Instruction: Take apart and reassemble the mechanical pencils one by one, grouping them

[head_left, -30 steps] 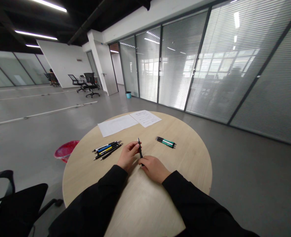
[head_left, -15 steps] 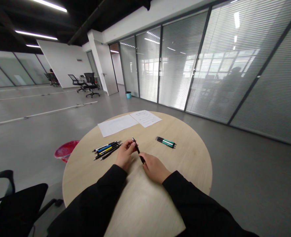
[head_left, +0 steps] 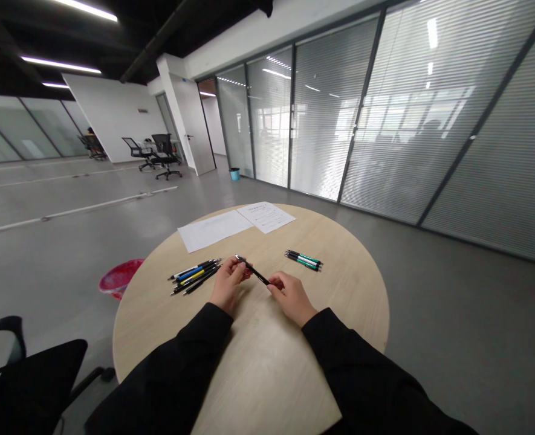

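Note:
Between my two hands a black pen point(head_left: 256, 273) is held slantwise above the table. My left hand point(head_left: 229, 280) pinches its upper left part between thumb and fingers. At the lower right end, my right hand point(head_left: 291, 295) has its thumb and fingertips closed on the tip. Just left of my left hand lies a loose bunch of pens point(head_left: 192, 276) in black, blue, yellow and white. Beyond my right hand, a few green and black pens point(head_left: 303, 260) lie side by side.
Two printed sheets of paper point(head_left: 215, 229) lie at the far side of the round wooden table point(head_left: 353, 290). A red bin point(head_left: 118, 278) stands on the floor at the left. A black office chair point(head_left: 31, 380) is close at the lower left.
The pen has turned from steep to a flatter slant, its lower end swinging right. My right hand has moved slightly right and now grips the pen's end with its fingertips.

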Tool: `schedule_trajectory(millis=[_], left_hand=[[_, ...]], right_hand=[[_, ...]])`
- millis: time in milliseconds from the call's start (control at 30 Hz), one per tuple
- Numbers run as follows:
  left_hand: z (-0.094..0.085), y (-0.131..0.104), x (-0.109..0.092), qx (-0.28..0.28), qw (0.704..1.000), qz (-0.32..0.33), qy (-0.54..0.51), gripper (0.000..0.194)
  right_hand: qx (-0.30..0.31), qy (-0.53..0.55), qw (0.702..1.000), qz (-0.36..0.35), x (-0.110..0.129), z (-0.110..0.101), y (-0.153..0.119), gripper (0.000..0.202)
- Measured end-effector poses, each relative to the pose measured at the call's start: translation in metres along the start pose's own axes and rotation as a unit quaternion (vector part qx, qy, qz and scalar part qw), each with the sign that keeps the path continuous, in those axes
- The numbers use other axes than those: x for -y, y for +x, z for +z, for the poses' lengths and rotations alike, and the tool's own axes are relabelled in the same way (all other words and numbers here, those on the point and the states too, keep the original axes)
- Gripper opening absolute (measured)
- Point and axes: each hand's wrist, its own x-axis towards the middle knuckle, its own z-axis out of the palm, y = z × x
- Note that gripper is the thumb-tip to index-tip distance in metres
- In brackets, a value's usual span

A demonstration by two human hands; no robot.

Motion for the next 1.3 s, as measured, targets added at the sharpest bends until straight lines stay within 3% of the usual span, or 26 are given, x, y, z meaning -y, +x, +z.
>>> schedule_trajectory(millis=[233, 333, 500, 733, 867, 1300], left_hand=[[-0.003, 0.000, 0.002, -0.035, 0.999, -0.020, 0.024, 0.043], [-0.004, 0.000, 0.003, -0.027, 0.998, -0.023, 0.042, 0.043], [-0.003, -0.002, 0.004, -0.002, 0.997, -0.038, 0.064, 0.043], [-0.007, 0.000, 0.009, -0.028, 0.992, -0.022, 0.121, 0.039], [-0.008, 0.001, 0.013, -0.016, 0.990, -0.021, 0.137, 0.037], [-0.007, 0.000, 0.013, 0.039, 0.985, -0.036, 0.161, 0.034]], right_hand=[[-0.003, -0.048, 0.999, -0.007, -0.014, -0.008, 0.003, 0.010], [0.010, -0.096, 0.995, -0.023, -0.017, -0.014, 0.004, 0.014], [0.042, -0.199, 0.979, -0.031, -0.017, -0.022, 0.006, 0.004], [0.002, -0.272, 0.962, -0.001, -0.027, -0.052, 0.008, 0.005], [-0.034, -0.317, 0.947, 0.046, -0.037, -0.071, 0.008, 0.008], [-0.021, -0.356, 0.926, 0.121, -0.062, -0.096, 0.001, 0.008]])
